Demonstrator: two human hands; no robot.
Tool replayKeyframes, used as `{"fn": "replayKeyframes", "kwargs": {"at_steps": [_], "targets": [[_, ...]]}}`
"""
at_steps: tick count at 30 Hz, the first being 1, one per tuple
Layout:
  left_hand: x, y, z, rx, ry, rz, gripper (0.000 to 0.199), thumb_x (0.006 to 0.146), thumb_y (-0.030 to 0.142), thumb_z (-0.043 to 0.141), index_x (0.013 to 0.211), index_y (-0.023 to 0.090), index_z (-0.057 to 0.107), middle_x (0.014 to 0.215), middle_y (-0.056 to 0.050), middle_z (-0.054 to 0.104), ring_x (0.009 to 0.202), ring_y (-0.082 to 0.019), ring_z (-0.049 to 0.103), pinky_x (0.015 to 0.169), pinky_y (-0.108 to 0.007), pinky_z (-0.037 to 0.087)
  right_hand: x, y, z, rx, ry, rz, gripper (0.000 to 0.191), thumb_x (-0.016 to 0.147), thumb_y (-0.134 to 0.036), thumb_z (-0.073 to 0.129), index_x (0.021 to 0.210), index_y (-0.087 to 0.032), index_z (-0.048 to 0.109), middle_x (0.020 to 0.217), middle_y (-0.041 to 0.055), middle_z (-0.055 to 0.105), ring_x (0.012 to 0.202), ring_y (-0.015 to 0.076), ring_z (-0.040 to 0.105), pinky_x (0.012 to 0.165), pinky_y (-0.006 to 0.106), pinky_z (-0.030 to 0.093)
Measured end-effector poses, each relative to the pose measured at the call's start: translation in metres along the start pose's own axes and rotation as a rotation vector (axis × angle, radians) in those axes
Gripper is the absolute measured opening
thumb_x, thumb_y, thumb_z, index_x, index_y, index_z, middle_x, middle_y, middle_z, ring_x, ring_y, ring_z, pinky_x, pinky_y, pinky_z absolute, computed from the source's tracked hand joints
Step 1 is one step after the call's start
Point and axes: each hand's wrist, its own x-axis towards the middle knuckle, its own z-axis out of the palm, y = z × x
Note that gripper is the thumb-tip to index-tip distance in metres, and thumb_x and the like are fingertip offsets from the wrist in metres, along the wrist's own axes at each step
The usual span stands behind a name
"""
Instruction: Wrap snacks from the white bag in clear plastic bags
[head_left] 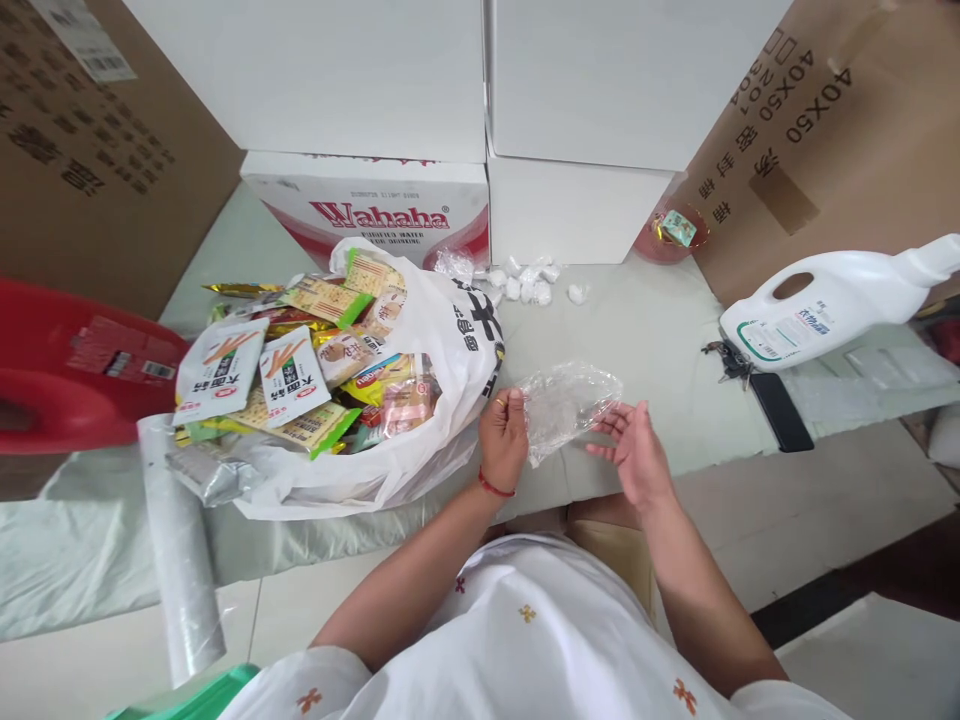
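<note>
Over the table's front part, a clear thin plastic bag (pixel 562 405) stretches between my hands, crinkled and see-through. My left hand (pixel 504 440), with a red string on the wrist, pinches its left edge between thumb and fingers. At the bag's right edge is my right hand (pixel 636 455), palm turned up and fingers apart; the fingertips meet or lie behind the film. Just left of my left hand lies a white plastic shopping bag (pixel 457 400), its mouth open and full of packaged snacks (pixel 322 300). White-and-orange packets (pixel 291 375) rest on top.
Small crumpled plastic balls (pixel 529 280) lie before the white boxes (pixel 577 205). On the right are a white detergent bottle (pixel 817 305), keys (pixel 726 360) and a black phone (pixel 781 412). A plastic roll (pixel 180 560) overhangs the left front edge beside a red container (pixel 90 360).
</note>
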Motion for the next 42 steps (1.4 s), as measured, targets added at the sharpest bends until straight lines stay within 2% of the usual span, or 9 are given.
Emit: {"fn": "replayKeyframes", "kwargs": {"at_steps": [5, 12, 17, 21, 24, 26, 29, 37, 42], "targets": [[-0.006, -0.001, 0.007, 0.093, -0.024, 0.107, 0.042, 0.101, 0.054, 0.045, 0.083, 0.02, 0.061, 0.063, 0.004, 0.045, 0.06, -0.012, 0.042, 0.06, -0.026, 0.034, -0.011, 0.031, 0.025, -0.294, 0.004, -0.091, 0.045, 0.07, -0.063, 0.078, 0.086, -0.022, 0.064, 0.086, 0.0022, 0.063, 0.08, 0.018, 0.057, 0.06, 0.027, 0.052], [0.013, -0.016, 0.003, 0.034, 0.052, -0.019, 0.049, 0.095, 0.066, 0.048, 0.085, 0.019, 0.061, 0.058, 0.005, 0.043, 0.054, -0.011, 0.041, 0.055, -0.026, 0.035, 0.0, 0.023, 0.007, -0.264, -0.016, -0.082, 0.043, 0.065, -0.058, 0.082, 0.072, -0.02, 0.063, 0.071, -0.0016, 0.057, 0.07, 0.0143, 0.052, 0.06, 0.026, 0.051], [0.007, -0.019, 0.008, -0.076, -0.069, -0.173, 0.057, 0.087, 0.071, 0.056, 0.112, 0.02, 0.049, 0.079, 0.003, 0.056, 0.053, -0.009, 0.052, 0.049, -0.024, 0.04, 0.0, 0.017, -0.001, -0.055, -0.013, 0.068, 0.045, 0.06, -0.052, 0.089, 0.076, -0.018, 0.064, 0.076, 0.0006, 0.066, 0.067, 0.0112, 0.058, 0.056, 0.022, 0.053], [-0.014, -0.018, 0.012, -0.059, -0.192, -0.378, 0.069, 0.073, 0.068, 0.074, 0.114, 0.018, 0.048, 0.101, -0.005, 0.062, 0.06, -0.009, 0.059, 0.043, -0.02, 0.037, 0.001, 0.021, -0.003, 0.035, 0.007, 0.071, 0.042, 0.06, -0.048, 0.091, 0.075, -0.018, 0.066, 0.076, 0.0009, 0.067, 0.065, 0.0094, 0.058, 0.055, 0.019, 0.054], [-0.024, -0.014, 0.016, -0.094, -0.263, -0.527, 0.071, 0.066, 0.063, 0.081, 0.112, 0.017, 0.051, 0.098, -0.004, 0.064, 0.055, -0.006, 0.055, 0.041, -0.019, 0.03, 0.002, 0.023, -0.004, 0.079, 0.007, 0.08, 0.04, 0.061, -0.045, 0.092, 0.076, -0.018, 0.067, 0.076, 0.0007, 0.068, 0.065, 0.0089, 0.059, 0.055, 0.018, 0.054], [-0.024, -0.012, 0.019, -0.124, -0.34, -0.571, 0.061, 0.065, 0.061, 0.082, 0.097, 0.015, 0.058, 0.086, -0.002, 0.065, 0.05, -0.005, 0.048, 0.043, -0.02, 0.027, 0.002, 0.022, -0.003, 0.094, -0.008, 0.085, 0.04, 0.061, -0.044, 0.092, 0.077, -0.017, 0.067, 0.075, 0.0006, 0.068, 0.065, 0.0086, 0.059, 0.055, 0.017, 0.055], [-0.017, -0.011, 0.021, -0.167, -0.376, -0.551, 0.051, 0.063, 0.058, 0.083, 0.076, 0.015, 0.059, 0.067, 0.001, 0.063, 0.046, -0.004, 0.038, 0.045, -0.021, 0.024, 0.002, 0.016, -0.004, 0.103, -0.022, 0.105, 0.039, 0.061, -0.042, 0.093, 0.078, -0.017, 0.068, 0.075, 0.0007, 0.069, 0.063, 0.0082, 0.059, 0.052, 0.016, 0.054], [-0.008, -0.013, 0.011, -0.176, -0.417, -0.449, 0.034, 0.069, 0.044, 0.078, 0.07, 0.017, 0.058, 0.061, 0.004, 0.057, 0.049, -0.005, 0.037, 0.05, -0.022, 0.025, 0.012, -0.007, -0.033, 0.372, 0.033, 0.194, 0.031, 0.06, -0.021, 0.09, 0.076, -0.018, 0.063, 0.068, -0.0018, 0.064, 0.055, 0.0066, 0.054, 0.036, 0.01, 0.039], [-0.004, -0.019, -0.001, -0.158, -0.329, -0.444, 0.031, 0.068, 0.041, 0.077, 0.071, 0.017, 0.056, 0.06, 0.005, 0.056, 0.048, -0.005, 0.037, 0.049, -0.021, 0.023, 0.02, -0.024, -0.064, 0.504, -0.048, 0.184, 0.026, 0.063, -0.017, 0.084, 0.073, -0.017, 0.06, 0.067, -0.0023, 0.057, 0.055, 0.0055, 0.049, 0.032, 0.006, 0.036]]}}
